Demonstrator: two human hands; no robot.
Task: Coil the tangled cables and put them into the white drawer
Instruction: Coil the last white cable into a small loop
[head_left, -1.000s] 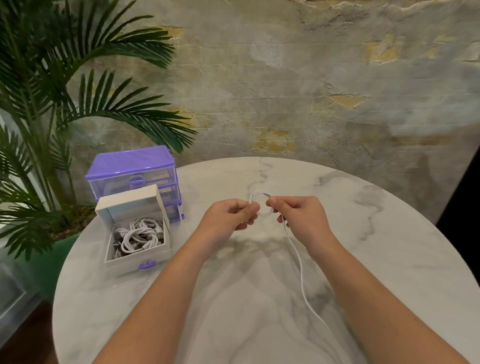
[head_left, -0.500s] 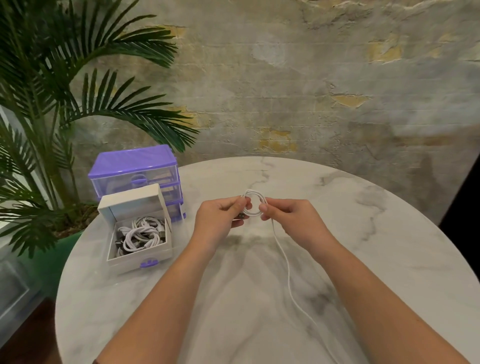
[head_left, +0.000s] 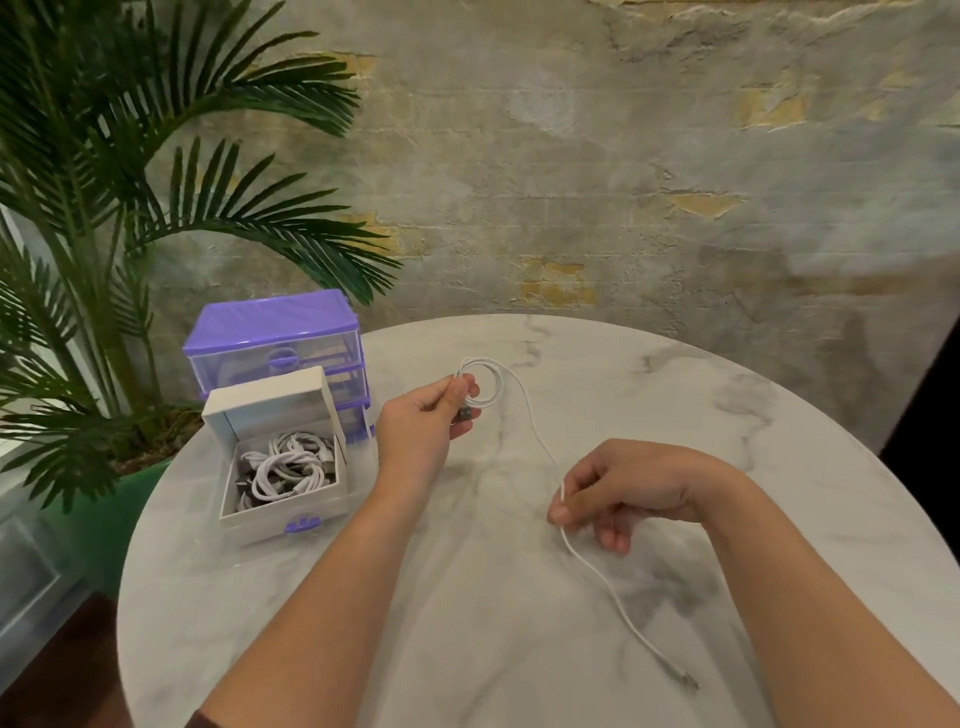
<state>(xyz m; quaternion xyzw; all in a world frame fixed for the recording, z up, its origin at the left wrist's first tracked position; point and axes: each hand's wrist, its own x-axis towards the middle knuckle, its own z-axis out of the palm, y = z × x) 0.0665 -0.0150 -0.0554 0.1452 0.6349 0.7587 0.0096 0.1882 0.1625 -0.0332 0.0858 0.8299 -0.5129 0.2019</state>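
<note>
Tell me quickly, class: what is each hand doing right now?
Left hand: closed, pinching the small coil of the white cable.
Right hand: closed, fingers pinching the same cable farther along its loose length.

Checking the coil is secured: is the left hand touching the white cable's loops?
Touching. The head view shows the left hand pinching the white cable where its loops gather.

The table (head_left: 519, 649) is cut off at the near edge — the cable (head_left: 524, 410) plug in the left grip is blurred.
</note>
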